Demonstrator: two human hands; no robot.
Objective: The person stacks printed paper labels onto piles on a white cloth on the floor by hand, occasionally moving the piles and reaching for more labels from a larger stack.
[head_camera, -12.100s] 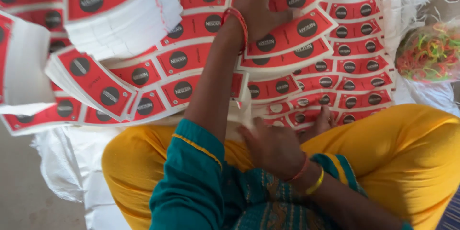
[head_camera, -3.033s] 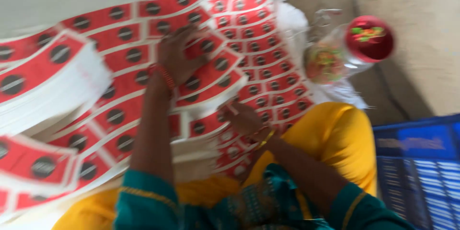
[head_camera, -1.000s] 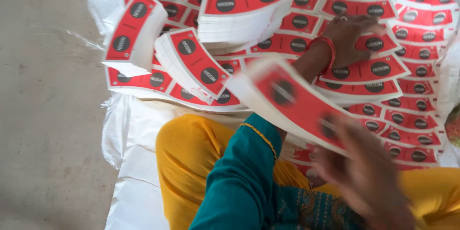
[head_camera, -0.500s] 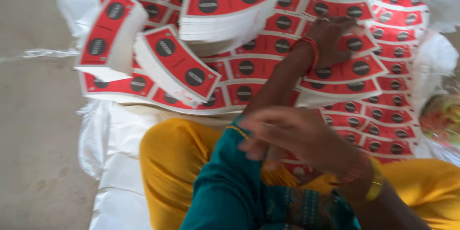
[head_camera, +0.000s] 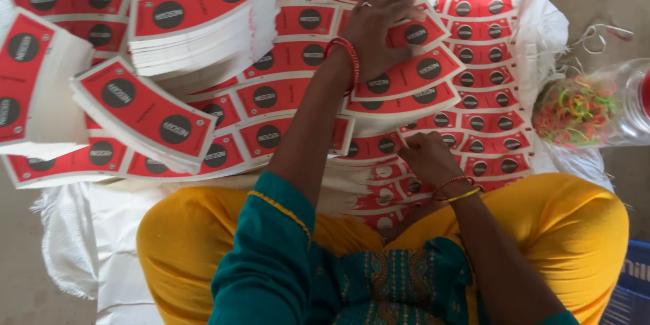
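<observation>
We sat cross-legged on a white sack [head_camera: 81, 244] with a big fan of red labels [head_camera: 467, 88] spread in overlapping rows across the whole top of the view. Three thicker label stacks [head_camera: 203, 24] sat at the upper left, one flat, one tilted [head_camera: 139, 112], and one at the far left edge [head_camera: 30, 88]. A clear jar [head_camera: 596, 112] of coloured rubber bands lay on its side at the right, well apart from both hands. A blue crate [head_camera: 626, 288] showed at the lower right corner. Our left hand [head_camera: 379, 27] lay flat, fingers spread, pressing on the labels near top centre, gripping nothing. Our right hand [head_camera: 426, 156] was curled at the near edge of the rows, fingertips on the labels; we couldn't tell if it pinched any.
</observation>
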